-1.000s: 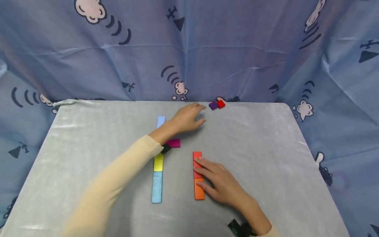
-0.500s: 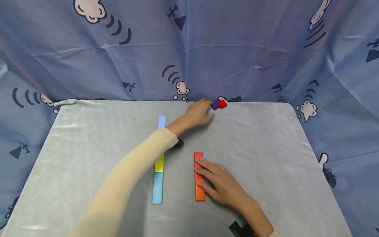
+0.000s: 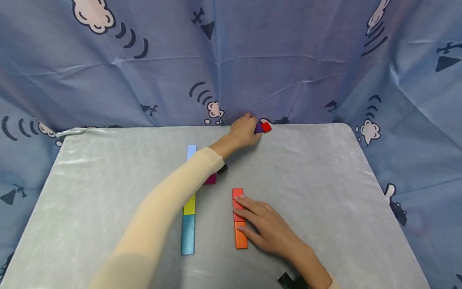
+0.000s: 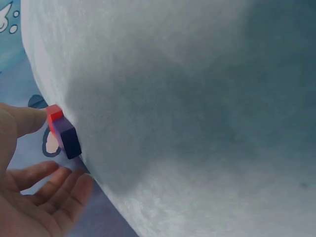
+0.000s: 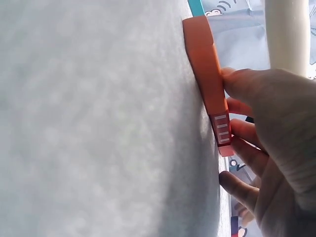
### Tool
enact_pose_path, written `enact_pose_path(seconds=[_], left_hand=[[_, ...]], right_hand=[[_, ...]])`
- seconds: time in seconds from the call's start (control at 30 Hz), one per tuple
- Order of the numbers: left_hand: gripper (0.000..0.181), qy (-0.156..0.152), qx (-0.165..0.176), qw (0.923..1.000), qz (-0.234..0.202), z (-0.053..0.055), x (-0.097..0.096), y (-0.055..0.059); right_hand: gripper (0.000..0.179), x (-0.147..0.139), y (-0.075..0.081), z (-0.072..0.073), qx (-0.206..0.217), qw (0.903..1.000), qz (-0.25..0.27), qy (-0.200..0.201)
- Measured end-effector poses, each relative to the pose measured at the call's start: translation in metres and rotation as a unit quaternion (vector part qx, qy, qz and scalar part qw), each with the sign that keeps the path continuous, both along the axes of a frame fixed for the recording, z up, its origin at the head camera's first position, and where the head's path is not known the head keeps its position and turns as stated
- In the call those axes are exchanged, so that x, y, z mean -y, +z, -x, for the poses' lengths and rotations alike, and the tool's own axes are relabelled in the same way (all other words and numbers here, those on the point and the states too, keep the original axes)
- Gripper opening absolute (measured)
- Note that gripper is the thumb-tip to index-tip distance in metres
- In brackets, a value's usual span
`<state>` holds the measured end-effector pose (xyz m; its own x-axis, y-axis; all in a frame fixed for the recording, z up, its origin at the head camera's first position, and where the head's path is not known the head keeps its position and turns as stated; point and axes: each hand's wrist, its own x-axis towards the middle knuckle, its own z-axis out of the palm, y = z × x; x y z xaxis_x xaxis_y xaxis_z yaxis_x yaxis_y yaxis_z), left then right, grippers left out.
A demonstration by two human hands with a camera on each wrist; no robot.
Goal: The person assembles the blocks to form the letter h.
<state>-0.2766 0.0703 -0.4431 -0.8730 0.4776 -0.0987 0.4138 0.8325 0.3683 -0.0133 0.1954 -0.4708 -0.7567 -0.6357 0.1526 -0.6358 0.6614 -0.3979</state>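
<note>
At the table's far edge, my left hand (image 3: 243, 132) reaches round a purple block (image 3: 258, 128) that lies against a small red block (image 3: 266, 127). In the left wrist view its thumb is by the red block and the other fingers are spread below the purple block (image 4: 68, 138), with a gap between. My right hand (image 3: 268, 224) rests its fingertips along a short column: two red blocks, the upper red block (image 3: 237, 193) and the one below it, then an orange block (image 3: 241, 237). The thumb touches the side of the orange block (image 5: 206, 69) in the right wrist view.
Left of that column, a second line holds a light blue block (image 3: 191, 151), a yellow block (image 3: 189, 206) and a teal block (image 3: 188, 237). A magenta block (image 3: 210, 180) juts out beside it, partly under my left sleeve (image 3: 162, 204). A patterned blue curtain (image 3: 162, 80) stands behind the table.
My left hand has moved right and away from me to the purple and red blocks, its fingers coming round the purple one. The right hand stays on its column.
</note>
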Motion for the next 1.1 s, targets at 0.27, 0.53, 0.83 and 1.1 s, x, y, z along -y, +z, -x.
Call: enact_pose_path(seconds=[0.27,0.53,0.83,1.1], left_hand=[[0.044,-0.01,0.003,0.9995,0.03,0.004,-0.007,-0.003],[0.027,0.004,-0.015,0.9994,0.03,0.005,-0.005,-0.006],[0.018,-0.007,0.012,0.9997,0.017,0.007,0.005,0.0],[0.016,-0.052,0.01,0.9986,-0.009,0.001,0.017,0.004]], right_hand=[[0.053,0.004,-0.003,-0.001,-0.008,0.9999,0.002,0.008],[0.053,0.006,-0.002,-0.001,-0.004,0.9999,-0.001,0.009],[0.054,0.005,-0.001,0.001,0.016,0.9998,-0.01,0.005],[0.055,0.001,0.001,0.008,0.021,0.9994,-0.027,0.011]])
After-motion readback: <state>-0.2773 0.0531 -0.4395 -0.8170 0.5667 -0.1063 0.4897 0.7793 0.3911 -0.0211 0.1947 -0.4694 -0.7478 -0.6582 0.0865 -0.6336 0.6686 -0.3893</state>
